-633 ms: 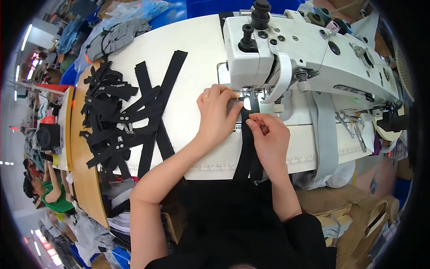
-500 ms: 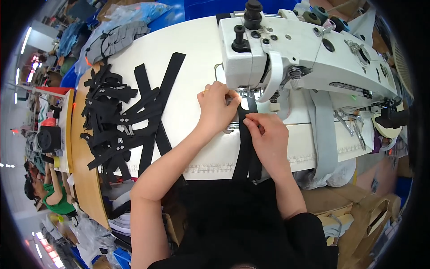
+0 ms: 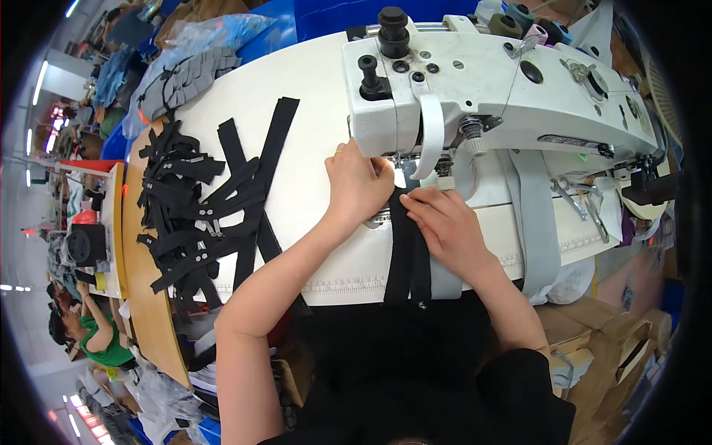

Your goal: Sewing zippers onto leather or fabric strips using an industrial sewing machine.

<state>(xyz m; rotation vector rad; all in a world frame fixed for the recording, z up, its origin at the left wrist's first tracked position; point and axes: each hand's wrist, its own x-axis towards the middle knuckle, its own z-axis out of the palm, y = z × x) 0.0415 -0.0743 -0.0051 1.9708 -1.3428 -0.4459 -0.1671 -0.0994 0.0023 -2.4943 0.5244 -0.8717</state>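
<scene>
Under the needle area of a white sewing machine (image 3: 512,89) runs a black zipper (image 3: 406,252), its tapes hanging toward the table's front edge with a small metal piece at the lower end. My left hand (image 3: 357,185) is closed beside the presser foot, left of the zipper. Its fingertips are partly hidden behind the thumb and machine head, so what they pinch does not show. My right hand (image 3: 449,226) has its fingers together, thumb and fingertips gripping the zipper just in front of the foot. A grey fabric strip (image 3: 447,283) lies beneath that hand, beside the zipper.
Several black zippers (image 3: 196,215) with metal sliders lie heaped on the left of the white table (image 3: 319,271). Another grey strip (image 3: 535,222) drapes over the front edge at right, near metal tools (image 3: 586,208). Thread cones (image 3: 519,16) stand behind. A person (image 3: 100,334) sits far left.
My right hand has flattened over the zipper, its forearm swinging outward to the right. The grey strip now shows beneath it. My left hand stays by the foot; the view has shifted slightly.
</scene>
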